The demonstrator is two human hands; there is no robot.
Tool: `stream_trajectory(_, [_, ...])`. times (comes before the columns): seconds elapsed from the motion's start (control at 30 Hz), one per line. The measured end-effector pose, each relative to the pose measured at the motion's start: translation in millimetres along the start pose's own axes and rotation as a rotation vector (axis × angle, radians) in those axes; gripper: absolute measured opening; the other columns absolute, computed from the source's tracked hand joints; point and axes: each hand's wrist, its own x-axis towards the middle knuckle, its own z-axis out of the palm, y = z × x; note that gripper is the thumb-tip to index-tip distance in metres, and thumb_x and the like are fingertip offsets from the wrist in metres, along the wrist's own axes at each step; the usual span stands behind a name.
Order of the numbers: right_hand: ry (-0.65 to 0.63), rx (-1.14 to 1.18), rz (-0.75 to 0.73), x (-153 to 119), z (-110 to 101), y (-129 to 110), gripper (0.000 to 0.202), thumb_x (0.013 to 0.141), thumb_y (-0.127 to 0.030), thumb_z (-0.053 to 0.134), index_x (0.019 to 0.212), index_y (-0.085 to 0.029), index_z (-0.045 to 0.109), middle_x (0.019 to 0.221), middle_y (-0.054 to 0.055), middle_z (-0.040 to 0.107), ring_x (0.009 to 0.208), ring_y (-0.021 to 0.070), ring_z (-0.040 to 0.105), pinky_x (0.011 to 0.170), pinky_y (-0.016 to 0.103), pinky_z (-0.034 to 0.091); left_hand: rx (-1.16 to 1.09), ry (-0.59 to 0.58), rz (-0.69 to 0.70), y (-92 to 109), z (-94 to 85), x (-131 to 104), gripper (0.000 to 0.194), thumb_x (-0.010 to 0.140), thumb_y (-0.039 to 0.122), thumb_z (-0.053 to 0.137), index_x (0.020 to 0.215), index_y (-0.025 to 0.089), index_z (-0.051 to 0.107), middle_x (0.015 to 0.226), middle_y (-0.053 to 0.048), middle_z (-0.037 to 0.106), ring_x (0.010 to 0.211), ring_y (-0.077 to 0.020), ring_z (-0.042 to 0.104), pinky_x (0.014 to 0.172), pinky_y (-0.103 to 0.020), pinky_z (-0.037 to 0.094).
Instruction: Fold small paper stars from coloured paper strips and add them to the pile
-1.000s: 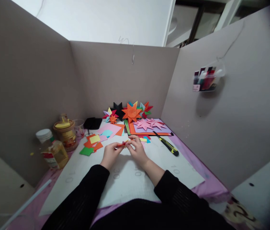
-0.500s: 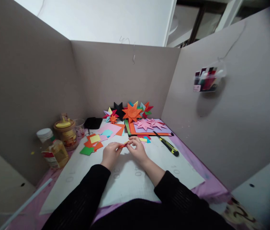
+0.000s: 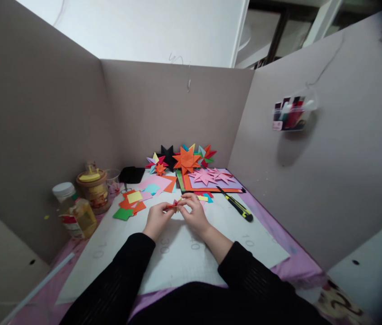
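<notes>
Together, the hands pinch a small red-and-yellow folded paper between their fingertips.

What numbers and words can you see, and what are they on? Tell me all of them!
"10", at the left of the white sheet.
"30", near the sheet's middle.
"40", just right of the "30".
"10", at the sheet's right; a mark beyond it is too faint to read.
Print on the jar, yellow-topped tub and printed pack on the right wall: too small or blurred.
Curly marks at bottom right: can't tell.
</notes>
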Motion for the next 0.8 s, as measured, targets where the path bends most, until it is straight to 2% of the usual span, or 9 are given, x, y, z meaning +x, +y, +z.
stream_trajectory(0.23, [0.043,-0.107,-0.084,-1.1,0.3,1.6,0.007,0.077,-0.019,0.061,0.08,-0.023,0.066,0.099,0.007,0.054,0.101,0.0222,0.05,0.089,0.04,0.04,-0.083,-0.057,-0.102,10.8,1.2,-3.0,0.022,0.07,0.033,0.06,0.069,0.013,0.07,0.057,-0.001,0.064,0.056,-0.0135,0.055,0.052,-0.022,0.037])
stream_trajectory(0.47, [0.075,-0.086,-0.078,-0.3,0.8,5.8,0.003,0.074,-0.019,0.066,0.073,-0.021,0.067,0.1,0.006,0.057,0.098,0.0215,0.051,0.089,0.039,0.038,-0.035,-0.049,-0.11,11.6,2.3,-3.5,0.022,0.068,0.033,0.06,0.062,0.012,0.068,0.048,0.002,0.055,0.049,-0.0106,0.048,0.048,-0.021,0.031])
stream_trajectory(0.67, [-0.026,-0.07,-0.052,0.9,-0.7,4.9,0.011,0.078,-0.017,0.058,0.073,-0.022,0.067,0.106,0.006,0.055,0.105,0.0229,0.047,0.091,0.042,0.036,-0.038,-0.043,-0.063,9.2,2.5,-4.5,0.022,0.07,0.034,0.06,0.068,0.014,0.07,0.056,0.0,0.063,0.055,-0.0127,0.054,0.053,-0.021,0.036])
stream_trajectory(0.8, [-0.071,-0.086,-0.061,1.5,-1.7,2.6,0.016,0.078,-0.011,0.053,0.07,-0.02,0.064,0.109,0.007,0.052,0.108,0.0238,0.044,0.092,0.043,0.036,0.005,-0.051,-0.024,7.5,5.5,-6.2,0.025,0.071,0.037,0.059,0.064,0.014,0.068,0.057,0.0,0.063,0.056,-0.013,0.054,0.052,-0.021,0.036])
